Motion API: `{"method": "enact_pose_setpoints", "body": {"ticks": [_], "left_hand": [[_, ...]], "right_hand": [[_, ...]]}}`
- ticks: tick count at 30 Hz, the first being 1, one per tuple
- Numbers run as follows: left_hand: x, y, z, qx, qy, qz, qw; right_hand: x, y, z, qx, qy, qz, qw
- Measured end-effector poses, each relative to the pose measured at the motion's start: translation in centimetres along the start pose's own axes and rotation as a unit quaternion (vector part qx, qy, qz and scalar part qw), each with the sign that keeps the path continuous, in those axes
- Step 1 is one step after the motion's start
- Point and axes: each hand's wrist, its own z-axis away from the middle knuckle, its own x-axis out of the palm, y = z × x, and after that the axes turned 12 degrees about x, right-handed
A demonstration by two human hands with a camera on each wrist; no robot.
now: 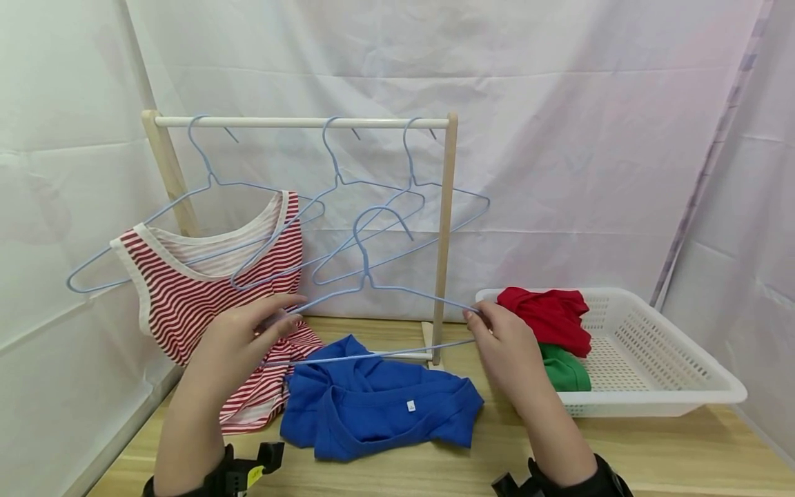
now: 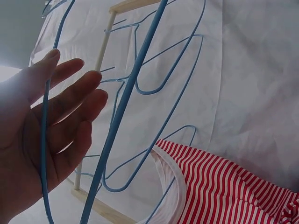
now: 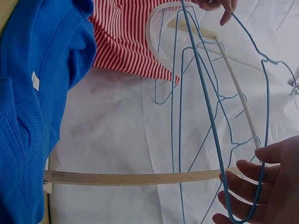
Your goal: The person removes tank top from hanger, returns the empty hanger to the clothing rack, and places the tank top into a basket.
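Both hands hold a light-blue wire clothes hanger (image 1: 365,266) in front of the rack, hook up, above a folded blue garment (image 1: 385,414) on the table. My left hand (image 1: 239,338) has its thumb and forefinger on the hanger's left side; in the left wrist view its other fingers are spread, loosely bent. At the right end, my right hand (image 1: 509,345) pinches the hanger; in the right wrist view, its fingers (image 3: 250,191) curve behind the wire. A red-and-white striped tank top (image 1: 214,304) hangs on another hanger, behind my left hand.
A wooden rack with a white bar (image 1: 279,122) carries the striped top's hanger and two bare blue hangers (image 1: 338,176). At right, a white plastic basket (image 1: 652,398) contains red cloth (image 1: 549,317) and green cloth (image 1: 564,369). White curtains (image 1: 590,172) surround the table.
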Motion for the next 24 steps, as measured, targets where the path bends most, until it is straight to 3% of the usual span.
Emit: {"method": "enact_pose_setpoints", "body": {"ticks": [3, 6, 24], "left_hand": [[0.0, -0.1, 0.0, -0.023, -0.039, 0.018, 0.9988], [-0.1, -0.1, 0.1, -0.038, -0.057, 0.028, 0.9972], [-1.1, -0.6, 0.6, -0.041, -0.019, 0.034, 0.9984]], "right_hand": [[-0.1, 0.2, -0.1, -0.007, 0.019, -0.007, 1.0], [-0.3, 0.3, -0.2, -0.005, 0.034, -0.013, 0.999], [-1.2, 0.8, -0.4, 0.032, 0.072, -0.056, 0.995]]}}
